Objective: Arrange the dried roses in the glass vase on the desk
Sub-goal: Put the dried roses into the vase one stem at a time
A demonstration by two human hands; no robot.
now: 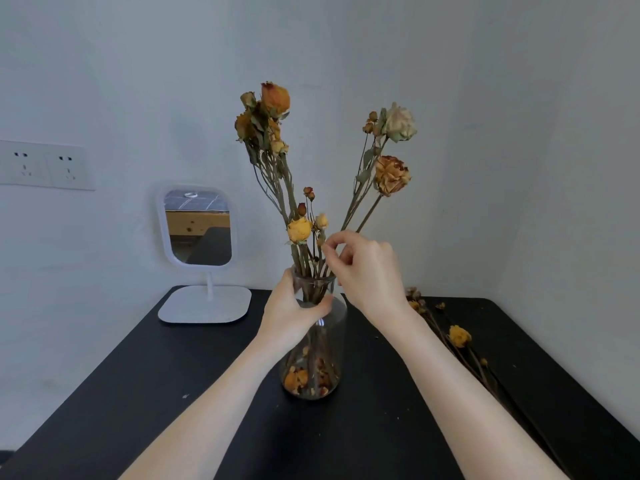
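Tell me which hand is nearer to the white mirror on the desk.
Left. The left hand grips the neck of the glass vase, on the side toward the mirror. The right hand is farther off, pinching stems above the vase's mouth.

My left hand [292, 308] grips the neck of the glass vase [313, 358], which stands on the black desk [173, 393] in the middle of the frame. My right hand [363, 268] pinches a thin stem just above the vase mouth. The dried roses [273, 109] spread upward from the vase. More dried stems [459, 336] lie on the desk at lower right. A white mirror [197, 230] stands at left.
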